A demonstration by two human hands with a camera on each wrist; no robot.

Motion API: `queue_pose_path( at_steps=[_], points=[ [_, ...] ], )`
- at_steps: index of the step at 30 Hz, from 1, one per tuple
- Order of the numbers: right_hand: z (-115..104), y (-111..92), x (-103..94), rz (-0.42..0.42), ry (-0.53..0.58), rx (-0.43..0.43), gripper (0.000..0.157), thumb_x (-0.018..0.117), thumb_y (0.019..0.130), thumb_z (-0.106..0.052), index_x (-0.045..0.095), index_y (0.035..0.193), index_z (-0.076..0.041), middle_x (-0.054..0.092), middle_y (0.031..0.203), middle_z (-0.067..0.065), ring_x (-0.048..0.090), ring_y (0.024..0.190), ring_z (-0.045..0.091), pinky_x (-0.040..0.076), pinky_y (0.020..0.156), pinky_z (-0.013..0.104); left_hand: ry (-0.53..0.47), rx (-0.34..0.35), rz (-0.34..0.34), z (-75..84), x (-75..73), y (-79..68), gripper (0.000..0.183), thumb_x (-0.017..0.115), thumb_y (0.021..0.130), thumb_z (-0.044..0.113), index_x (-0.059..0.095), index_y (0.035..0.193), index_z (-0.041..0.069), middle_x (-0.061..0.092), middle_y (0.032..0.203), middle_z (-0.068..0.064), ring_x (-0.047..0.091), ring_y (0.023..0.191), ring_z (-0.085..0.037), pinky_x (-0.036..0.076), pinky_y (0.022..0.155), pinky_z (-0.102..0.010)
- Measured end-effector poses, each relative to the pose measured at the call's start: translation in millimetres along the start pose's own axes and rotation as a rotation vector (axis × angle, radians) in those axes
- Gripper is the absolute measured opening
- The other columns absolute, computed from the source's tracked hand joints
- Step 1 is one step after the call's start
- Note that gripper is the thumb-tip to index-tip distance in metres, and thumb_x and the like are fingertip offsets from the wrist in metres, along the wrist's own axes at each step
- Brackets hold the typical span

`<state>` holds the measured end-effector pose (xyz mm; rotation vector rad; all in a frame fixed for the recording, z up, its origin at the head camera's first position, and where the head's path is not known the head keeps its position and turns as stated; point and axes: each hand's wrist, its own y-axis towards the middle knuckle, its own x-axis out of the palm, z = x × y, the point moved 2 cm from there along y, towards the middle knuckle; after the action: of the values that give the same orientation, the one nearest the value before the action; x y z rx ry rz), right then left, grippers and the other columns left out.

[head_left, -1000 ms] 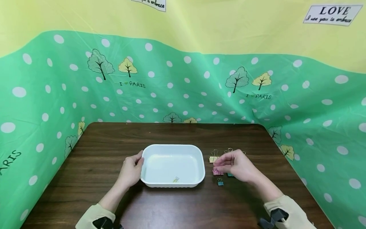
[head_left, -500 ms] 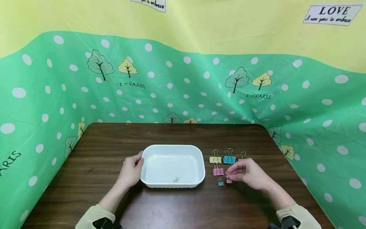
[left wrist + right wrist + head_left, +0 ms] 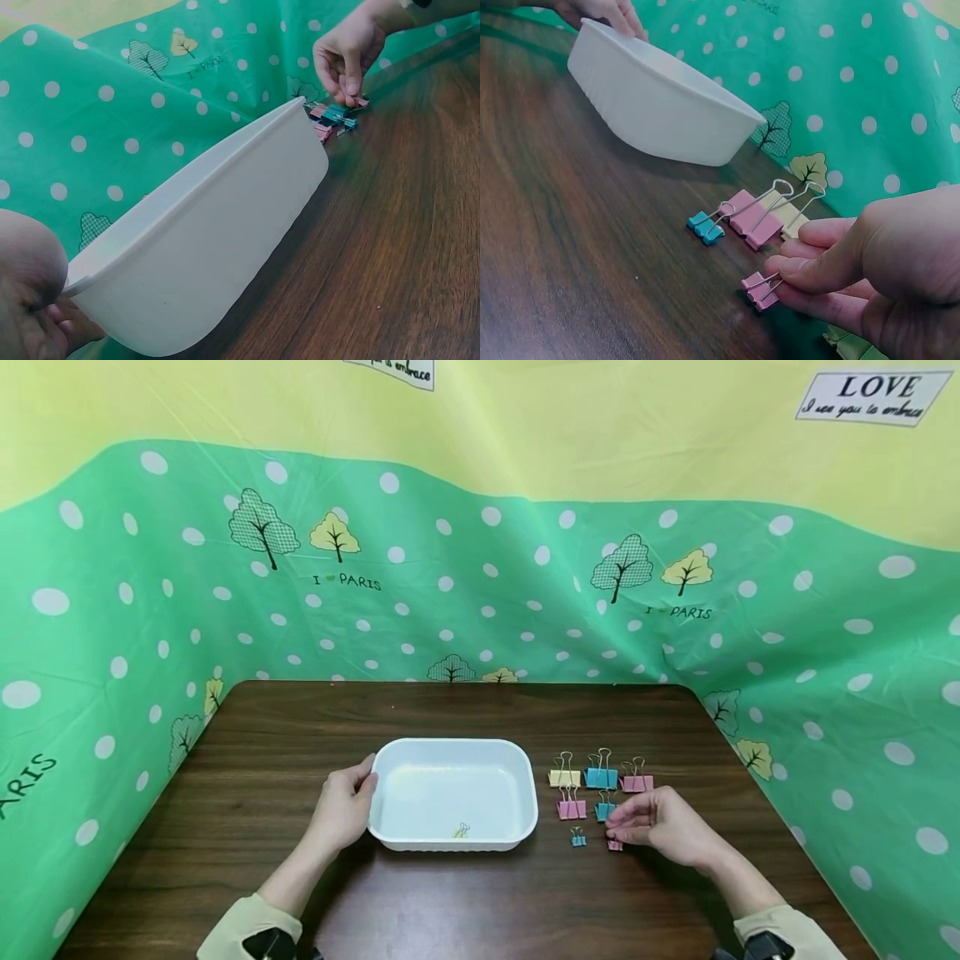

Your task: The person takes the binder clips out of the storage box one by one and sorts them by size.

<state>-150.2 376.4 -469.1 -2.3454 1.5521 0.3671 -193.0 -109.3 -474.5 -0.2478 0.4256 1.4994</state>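
My left hand (image 3: 341, 806) holds the left end of a white rectangular tray (image 3: 450, 837), thumb at the rim. A small yellow binder clip (image 3: 461, 832) lies inside, near the front wall. My right hand (image 3: 671, 828) pinches a small pink binder clip (image 3: 761, 291) by its wire handles, just over the table. Left of it sits a small blue binder clip (image 3: 578, 839). Behind are a pink clip (image 3: 572, 810) and a medium blue clip (image 3: 604, 812), the latter partly covered by my fingers.
A back row holds a yellow binder clip (image 3: 564, 779), a large blue one (image 3: 602, 778) and another pink one (image 3: 637, 783). Everything rests on a dark wooden table (image 3: 450, 910). A green and yellow patterned cloth (image 3: 487, 568) hangs around its back and sides.
My right hand has moved from above the middle row toward the front right, now with the small pink binder clip, uncovering the back row. The left hand and tray stay put.
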Motion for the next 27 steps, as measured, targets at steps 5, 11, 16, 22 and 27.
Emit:
queue_pose_path(
  at_steps=[5, 11, 16, 22, 27],
  points=[
    [3, 2, -0.6, 0.002, -0.004, 0.006, 0.019, 0.076, 0.092, 0.008, 0.072, 0.110, 0.014, 0.076, 0.105, 0.025, 0.076, 0.099, 0.034, 0.062, 0.082, 0.032, 0.000, 0.002, 0.001, -0.9, -0.1, 0.1, 0.042, 0.053, 0.110, 0.003, 0.049, 0.149, -0.013, 0.052, 0.152, -0.025, 0.049, 0.139, -0.034, 0.051, 0.102, -0.044],
    [-10, 9, -5.9, 0.036, -0.039, -0.039, 0.019, 0.076, 0.092, 0.008, 0.072, 0.110, 0.014, 0.075, 0.105, 0.027, 0.075, 0.098, 0.038, 0.062, 0.081, 0.031, 0.003, 0.005, 0.002, -1.5, -0.2, 1.1, 0.042, 0.053, 0.109, 0.004, 0.050, 0.149, -0.012, 0.053, 0.152, -0.023, 0.050, 0.138, -0.032, 0.051, 0.101, -0.041],
    [-36, 23, -1.6, 0.059, -0.081, -0.085, 0.020, 0.076, 0.092, 0.008, 0.073, 0.111, 0.013, 0.075, 0.105, 0.027, 0.074, 0.098, 0.043, 0.063, 0.080, 0.035, 0.005, 0.004, 0.000, -2.3, 0.4, 1.8, 0.042, 0.053, 0.109, 0.004, 0.050, 0.148, -0.012, 0.052, 0.152, -0.024, 0.050, 0.138, -0.032, 0.052, 0.101, -0.041],
    [-72, 50, 27.4, 0.056, -0.121, -0.183, 0.015, 0.078, 0.091, 0.007, 0.078, 0.106, 0.005, 0.077, 0.102, 0.023, 0.076, 0.094, 0.038, 0.063, 0.079, 0.036, 0.008, 0.009, 0.010, -4.0, 1.5, 1.2, 0.042, 0.053, 0.109, 0.003, 0.051, 0.147, -0.013, 0.053, 0.151, -0.024, 0.051, 0.137, -0.032, 0.052, 0.101, -0.043],
    [-96, 74, 62.8, 0.012, -0.107, -0.224, 0.015, 0.078, 0.092, 0.005, 0.078, 0.106, 0.005, 0.078, 0.100, 0.016, 0.076, 0.096, 0.038, 0.062, 0.081, 0.032, 0.009, 0.014, 0.014, -2.4, 0.8, 1.0, 0.042, 0.053, 0.109, 0.002, 0.051, 0.147, -0.014, 0.053, 0.151, -0.025, 0.051, 0.137, -0.032, 0.053, 0.100, -0.043]
  ],
)
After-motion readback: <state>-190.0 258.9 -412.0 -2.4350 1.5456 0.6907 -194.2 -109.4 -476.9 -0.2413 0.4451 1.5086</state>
